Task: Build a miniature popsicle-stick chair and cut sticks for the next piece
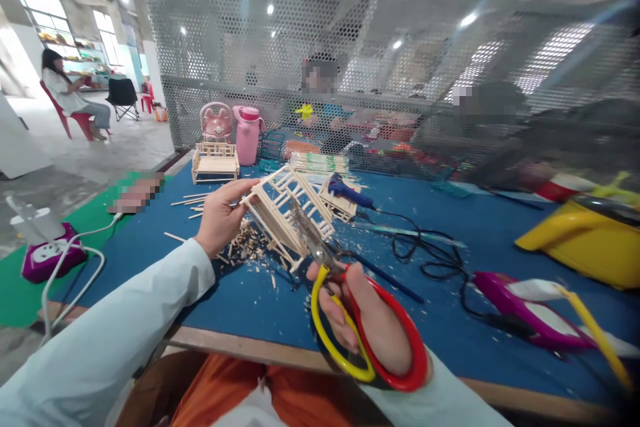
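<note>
In my left hand [223,215], closed on one end, a small frame built of thin wooden sticks [287,207] is held tilted above the table. My right hand [367,320] has its fingers through the red and yellow handles of a pair of scissors [323,253]. The metal blades point up and away from me, against or just in front of the stick frame; whether they touch a stick I cannot tell. Beneath the frame lies a pile of short wood scraps [245,240]. Behind it rests a blue glue gun [350,192] by another stick piece [340,205].
At the back stand a finished-looking stick chair [216,161] and a pink bottle [247,137], before a perforated metal screen [240,33]. Black cable [425,260] runs to a purple power strip [533,313] on the right. A yellow dustpan [585,240] is at far right. People sit beyond.
</note>
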Demonstrator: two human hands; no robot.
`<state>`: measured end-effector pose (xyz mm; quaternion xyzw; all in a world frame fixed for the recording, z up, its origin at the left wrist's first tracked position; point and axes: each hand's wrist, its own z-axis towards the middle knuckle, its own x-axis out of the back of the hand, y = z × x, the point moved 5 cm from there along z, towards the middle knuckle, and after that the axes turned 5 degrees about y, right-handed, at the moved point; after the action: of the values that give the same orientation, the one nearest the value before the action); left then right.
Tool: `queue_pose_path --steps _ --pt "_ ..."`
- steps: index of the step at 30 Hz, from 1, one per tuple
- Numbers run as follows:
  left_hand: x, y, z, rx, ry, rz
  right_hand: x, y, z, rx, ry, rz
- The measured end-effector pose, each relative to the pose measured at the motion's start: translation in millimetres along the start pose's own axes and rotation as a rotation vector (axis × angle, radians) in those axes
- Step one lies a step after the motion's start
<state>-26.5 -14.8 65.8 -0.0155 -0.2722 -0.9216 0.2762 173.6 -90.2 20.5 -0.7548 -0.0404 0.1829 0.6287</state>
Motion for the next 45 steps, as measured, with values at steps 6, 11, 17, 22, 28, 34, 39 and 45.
queue_pose_path --steps 6,11,17,22,28,34,39,45 --pt "-0.9 0.6 -0.2 -0.004 -0.010 -0.009 1.3 -2.7 -2.6 0.028 0.032 -0.094" --pt "-1.1 -0.3 -0.2 -0.002 -0.009 -0.005 2.0 -3.2 -4.8 0.011 0.032 -0.102" --pt "-0.5 -0.9 -0.3 -0.016 -0.005 0.005 -0.6 -1.6 -5.4 0.065 0.044 -0.149" --pt "-0.2 -1.0 -0.4 -0.018 -0.003 0.004 -0.2 -1.4 -7.8 0.129 0.076 -0.223" --pt "-0.9 -0.1 -0.9 -0.033 -0.005 -0.017 0.9 -13.9 -0.4 0.236 0.039 -0.321" --pt "-0.7 -0.7 -0.8 -0.023 -0.019 -0.027 13.0 -81.0 -17.5 0.590 0.171 -0.218" --pt "-2.6 -1.7 0.5 -0.021 -0.075 -0.078 17.5 -93.4 -25.0 0.598 0.135 -0.758" --pt "-3.1 -1.0 1.5 0.004 -0.121 -0.055 11.1 -95.8 -12.2 0.507 -0.101 -1.268"
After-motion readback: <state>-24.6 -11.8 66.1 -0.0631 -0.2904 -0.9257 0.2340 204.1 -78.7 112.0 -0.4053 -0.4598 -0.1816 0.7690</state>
